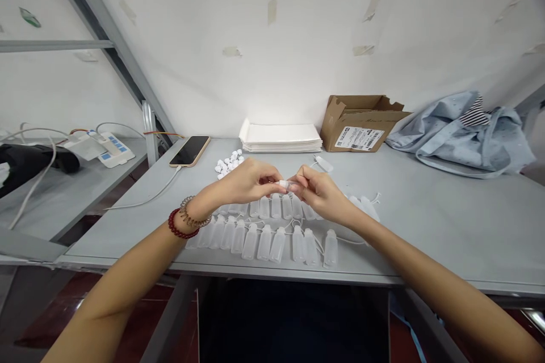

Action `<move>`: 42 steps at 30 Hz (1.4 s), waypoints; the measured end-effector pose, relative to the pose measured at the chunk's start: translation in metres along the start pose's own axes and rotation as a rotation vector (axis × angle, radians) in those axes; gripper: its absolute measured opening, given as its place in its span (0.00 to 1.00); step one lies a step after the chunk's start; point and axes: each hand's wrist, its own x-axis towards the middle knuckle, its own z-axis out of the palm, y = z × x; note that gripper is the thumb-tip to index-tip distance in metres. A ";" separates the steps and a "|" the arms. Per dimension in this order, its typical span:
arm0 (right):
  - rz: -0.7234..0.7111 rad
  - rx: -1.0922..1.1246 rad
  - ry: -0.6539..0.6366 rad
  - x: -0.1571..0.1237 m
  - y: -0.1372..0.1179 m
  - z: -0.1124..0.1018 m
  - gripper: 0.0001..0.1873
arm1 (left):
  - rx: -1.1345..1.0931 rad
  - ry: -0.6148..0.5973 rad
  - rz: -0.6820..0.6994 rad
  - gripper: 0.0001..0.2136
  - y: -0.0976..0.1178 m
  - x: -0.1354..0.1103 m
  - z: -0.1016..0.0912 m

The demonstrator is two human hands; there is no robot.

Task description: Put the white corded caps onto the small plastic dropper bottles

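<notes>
Head view, with the clock centred on the two hands and twelve toward the wall: a small white piece (283,184) is pinched between thumb and fingers of the left hand (251,178), and against it a clear part (293,183) is gripped in the fingertips of the right hand (319,190), so that both hands are clamped and brought almost together over the table (434,204). Whether the two parts are already joined cannot be told. At ten o'clock a heap of white caps (227,164) is left loose, beside the left wrist. A front row of bottles (264,242) is spread from five to eight o'clock, with a back row (276,206) nearer six, partly covered by the hands; more are half hidden under the right forearm, between three and four. On the bottles in clear sight no white cap can be made out. At two o'clock a lone bottle (325,164) is set apart from the rows; whether it is finished cannot be told. One piece is thus judged to be in hand, an early stage to be likely, and most of the bottles and caps to be left.
</notes>
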 end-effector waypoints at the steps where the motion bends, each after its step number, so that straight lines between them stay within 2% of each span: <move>1: 0.051 0.097 -0.032 0.001 -0.001 -0.001 0.17 | -0.003 0.011 0.017 0.12 0.001 0.000 0.000; 7: 0.263 0.512 -0.215 0.005 -0.002 -0.012 0.21 | -0.019 0.025 0.063 0.10 0.005 -0.002 -0.001; 10: 0.363 0.609 -0.313 0.006 -0.002 -0.017 0.22 | -0.034 0.011 0.082 0.09 0.005 -0.003 0.000; 12: 0.372 0.598 -0.338 0.005 -0.005 -0.016 0.22 | -0.064 0.009 0.091 0.09 0.005 -0.002 -0.001; 15: 0.242 0.390 -0.208 0.002 -0.009 -0.009 0.20 | -0.118 0.036 0.041 0.10 0.005 -0.001 -0.006; 17: 0.081 0.135 -0.052 -0.002 -0.010 -0.001 0.18 | -0.126 0.062 -0.037 0.14 0.004 0.000 -0.008; 19: -0.093 -0.107 0.055 -0.005 -0.008 0.006 0.15 | -0.125 0.028 -0.106 0.19 0.003 0.001 -0.009; 22: -0.249 -0.280 0.076 -0.007 -0.003 0.010 0.12 | -0.136 -0.068 -0.122 0.23 0.002 0.001 -0.007; 30: -0.070 -0.237 0.046 -0.003 -0.006 0.000 0.14 | -0.084 0.021 -0.047 0.16 0.000 0.002 0.002; 34: -0.032 -0.254 0.011 0.004 0.006 -0.024 0.09 | -0.098 0.070 -0.116 0.14 -0.010 0.005 -0.001; 38: 0.064 -0.628 0.186 0.017 0.040 -0.070 0.04 | -0.074 0.200 -0.259 0.14 -0.028 0.006 -0.011; 40: 0.151 -0.793 0.182 0.022 0.059 -0.089 0.08 | -0.069 0.250 -0.329 0.15 -0.036 0.006 -0.015; 42: 0.197 -0.881 0.119 0.026 0.075 -0.100 0.11 | -0.074 0.272 -0.367 0.15 -0.042 0.006 -0.018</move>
